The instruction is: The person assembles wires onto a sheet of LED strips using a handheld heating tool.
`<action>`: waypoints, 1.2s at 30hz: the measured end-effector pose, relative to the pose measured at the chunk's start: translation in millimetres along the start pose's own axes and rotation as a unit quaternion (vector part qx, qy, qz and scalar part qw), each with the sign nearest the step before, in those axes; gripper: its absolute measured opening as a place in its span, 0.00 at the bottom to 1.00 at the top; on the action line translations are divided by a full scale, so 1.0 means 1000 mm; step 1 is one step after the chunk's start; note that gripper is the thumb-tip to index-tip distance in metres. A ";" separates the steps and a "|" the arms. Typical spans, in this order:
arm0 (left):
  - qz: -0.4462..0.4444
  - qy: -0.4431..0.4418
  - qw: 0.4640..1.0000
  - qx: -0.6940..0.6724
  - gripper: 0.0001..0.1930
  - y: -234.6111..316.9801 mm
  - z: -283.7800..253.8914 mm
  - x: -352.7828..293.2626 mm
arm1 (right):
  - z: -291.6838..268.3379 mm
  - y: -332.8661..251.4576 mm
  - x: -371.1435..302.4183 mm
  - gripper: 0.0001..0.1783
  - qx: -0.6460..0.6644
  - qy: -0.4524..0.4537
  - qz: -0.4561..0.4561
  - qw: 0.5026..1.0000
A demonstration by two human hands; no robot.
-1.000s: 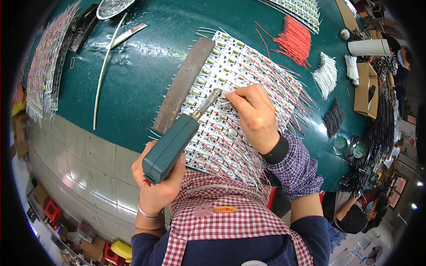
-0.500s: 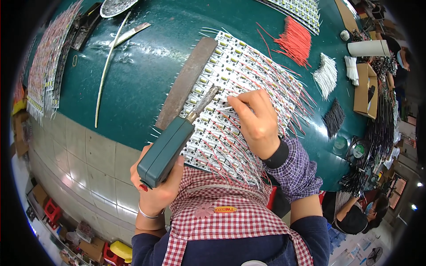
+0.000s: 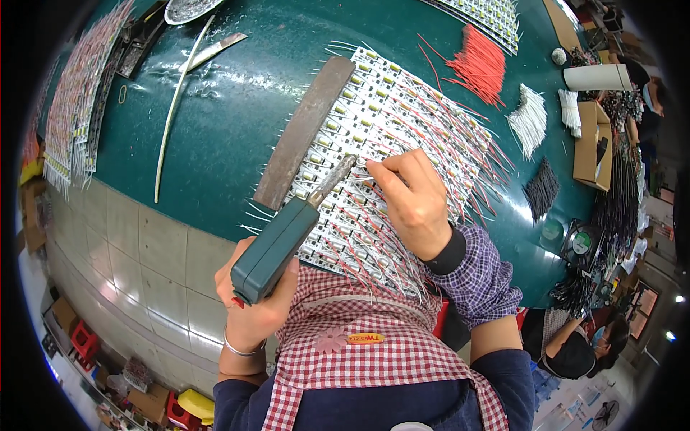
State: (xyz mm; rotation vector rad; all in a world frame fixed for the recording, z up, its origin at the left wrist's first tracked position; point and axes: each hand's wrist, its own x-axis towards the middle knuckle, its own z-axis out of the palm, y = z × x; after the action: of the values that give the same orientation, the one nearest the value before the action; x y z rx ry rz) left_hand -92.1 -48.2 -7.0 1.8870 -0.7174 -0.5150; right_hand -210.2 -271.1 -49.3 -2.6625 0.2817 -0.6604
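My left hand [image 3: 262, 305] is wrapped round the dark green handle of a soldering iron [image 3: 277, 248]. Its grey tip reaches over the middle of a white circuit board panel [image 3: 359, 122] covered with small components. My right hand [image 3: 415, 205] is closed in a pinch close to that tip, holding a thin white wire [image 3: 365, 179] against the panel. Red and white wires trail from many of the panel's boards toward the right and the front. A flat brown bar [image 3: 305, 133] lies along the panel's left edge.
On the green table [image 3: 215, 136] lie bundles of red wires [image 3: 478, 65], white wires [image 3: 528, 121] and black wires [image 3: 541, 190]. A cardboard box [image 3: 593, 147] stands at the right. More wired panels [image 3: 83, 100] are stacked far left. A metal dish [image 3: 190, 10] sits at the back.
The soldering iron and my left hand have shifted slightly right, the tip dropping a little nearer me. My right hand's pinch has moved slightly toward me with the white wire.
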 end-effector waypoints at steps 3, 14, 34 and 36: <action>0.003 -0.006 1.000 0.002 0.08 -0.002 0.001 0.001 | 0.001 -0.002 0.000 0.21 0.009 0.009 0.023 1.000; 0.010 -0.011 1.000 0.009 0.08 -0.002 0.002 0.002 | 0.003 -0.003 -0.002 0.20 -0.002 0.007 0.022 1.000; -0.039 0.033 0.998 -0.029 0.09 -0.003 -0.004 -0.014 | -0.001 -0.008 -0.004 0.19 -0.002 0.025 0.001 1.000; -0.019 0.017 1.000 0.002 0.10 -0.002 -0.005 -0.014 | -0.002 -0.014 -0.007 0.21 0.018 0.032 0.007 0.999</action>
State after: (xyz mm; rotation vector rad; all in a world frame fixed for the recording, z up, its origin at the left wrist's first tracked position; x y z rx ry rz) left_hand -98.5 -34.2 -6.4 1.9114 -0.6623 -0.5041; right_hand -215.5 -257.4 -45.2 -2.6068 0.3042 -0.7399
